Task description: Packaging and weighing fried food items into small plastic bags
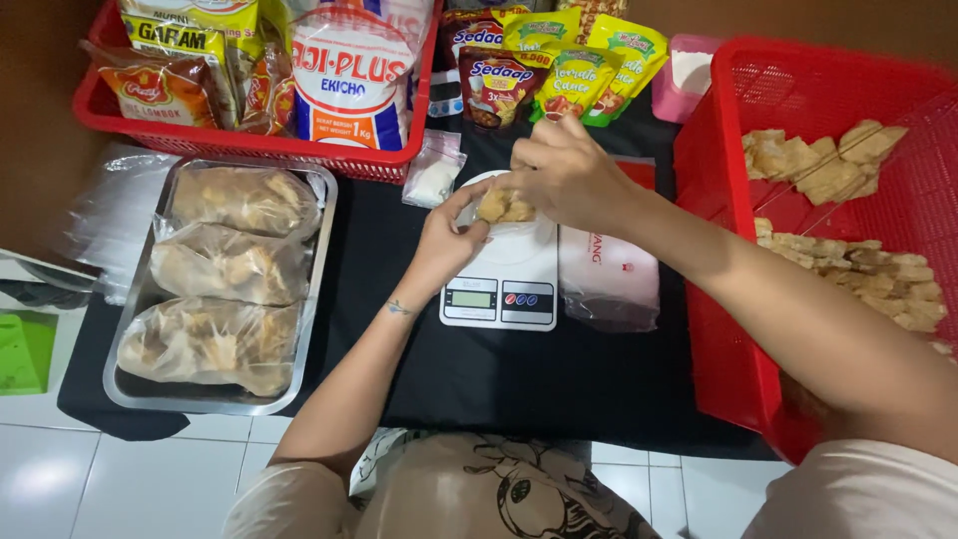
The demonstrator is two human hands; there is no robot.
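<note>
The right hand (569,175) hides most of the pale food piece (504,207) (its shape unclear).

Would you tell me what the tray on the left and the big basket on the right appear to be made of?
The tray looks like brushed metal, probably stainless steel: grey, with a dull sheen on its rolled rim. The basket looks like moulded plastic: bright red and glossy, with a fine perforated mesh wall.

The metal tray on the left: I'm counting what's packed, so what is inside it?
The metal tray holds three clear bags of pale brown food pieces, lying in a row. The bags cover most of the tray's bottom, so anything beneath them is hidden.
</note>
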